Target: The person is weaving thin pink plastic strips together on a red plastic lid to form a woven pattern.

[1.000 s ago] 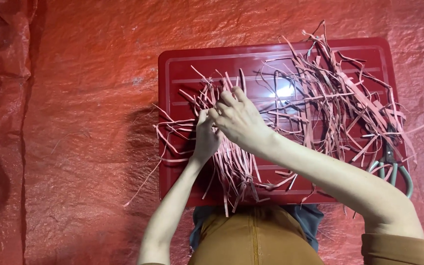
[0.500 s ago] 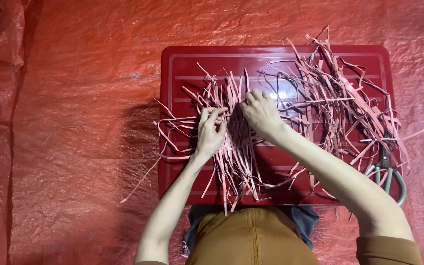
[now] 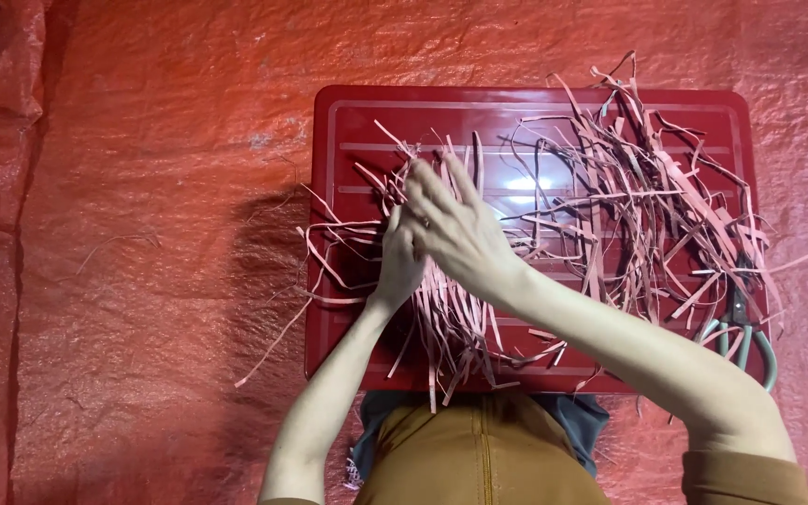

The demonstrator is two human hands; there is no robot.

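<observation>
While both hands work over the tray, layout as follows:
sheet: red plastic sheet [image 3: 142, 187] covers the ground, creased
tray: red rectangular tray [image 3: 357, 112] lies flat on sheet
strips: pink paper strips [image 3: 628, 206] piled on tray, one bunch under the hands, ends hang over near edge
scissors: grey-handled scissors [image 3: 741, 327] at tray's right edge
right hand [image 3: 455, 229]: fingers straight, palm pressed against left
left hand [image 3: 399, 262]: pressed to right, strip bunch squeezed between

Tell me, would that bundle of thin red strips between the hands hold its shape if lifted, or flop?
The red strips would probably flop: their loose ends curl and droop over the edge of the red tray. They look thin and light, so a push would likely scatter them. Pressed between the left hand and right hand, some may slip out.
</observation>
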